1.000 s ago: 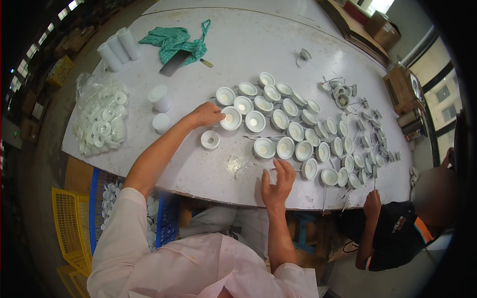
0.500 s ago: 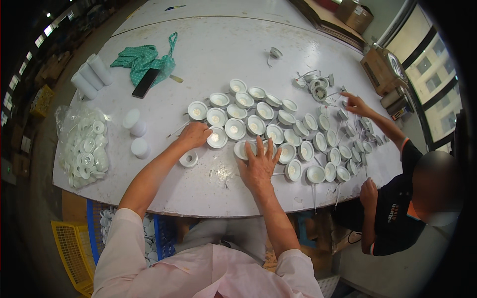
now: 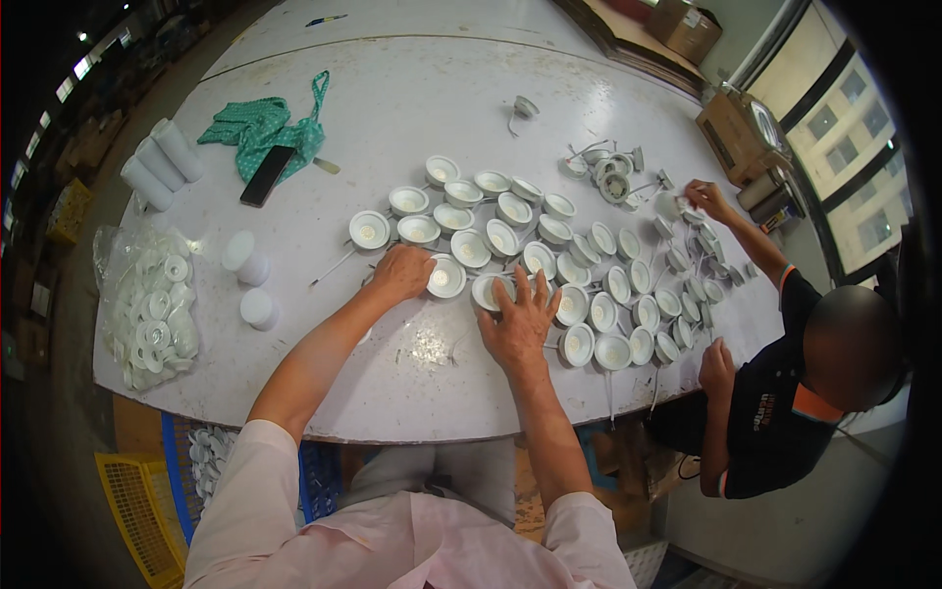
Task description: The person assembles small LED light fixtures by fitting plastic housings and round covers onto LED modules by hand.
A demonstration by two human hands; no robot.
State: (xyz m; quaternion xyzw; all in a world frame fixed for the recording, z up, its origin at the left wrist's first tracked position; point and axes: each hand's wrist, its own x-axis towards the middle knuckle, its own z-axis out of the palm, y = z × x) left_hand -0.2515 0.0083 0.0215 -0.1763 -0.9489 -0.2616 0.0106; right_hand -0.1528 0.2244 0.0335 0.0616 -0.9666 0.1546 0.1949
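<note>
Many white round downlights with trailing wires lie on the table, mostly face up in a cluster. My left hand (image 3: 402, 274) is closed at the near left edge of the cluster, its fingertips on the rim of one downlight (image 3: 447, 279). My right hand (image 3: 518, 331) has its fingers spread, the tips resting on and beside another downlight (image 3: 487, 293) and touching its neighbours. The right fingers partly cover that downlight.
A co-worker's hand (image 3: 708, 199) reaches among downlights on the right. Leftward lie a bag of white rings (image 3: 155, 319), white round stacks (image 3: 242, 257), white rolls (image 3: 162, 162), a green cloth (image 3: 257, 123) and a black phone (image 3: 267, 177). A blue crate (image 3: 178, 471) stands below the table edge.
The view has shifted a little. My left hand has pushed its downlight rightward, closer to my right hand. The loose white ring near my left forearm is now hidden. My right hand stays nearly in place.
</note>
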